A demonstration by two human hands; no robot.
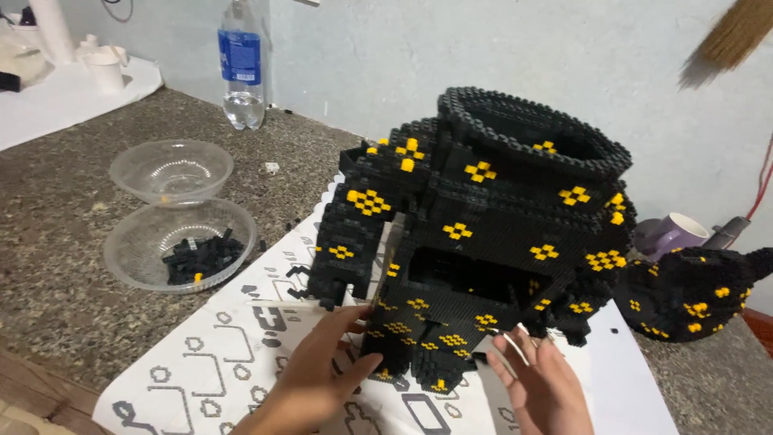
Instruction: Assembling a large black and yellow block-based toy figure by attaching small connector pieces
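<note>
A large model built of tiny black bricks with yellow dot patterns (483, 242) stands on a white instruction sheet (217, 362). My left hand (322, 370) rests against the model's lower front left, fingers spread on its bricks. My right hand (539, 383) touches the lower front right, fingers bent at the model's base. Whether either hand pinches a loose brick is hidden. A separate black and yellow piece (692, 294) lies to the right.
A clear plastic bowl with loose black bricks (181, 246) sits left of the sheet, an almost empty clear bowl (171, 169) behind it. A water bottle (241, 68) stands by the wall. A purple mug (676, 234) lies at the right, behind the separate piece. The counter is speckled stone.
</note>
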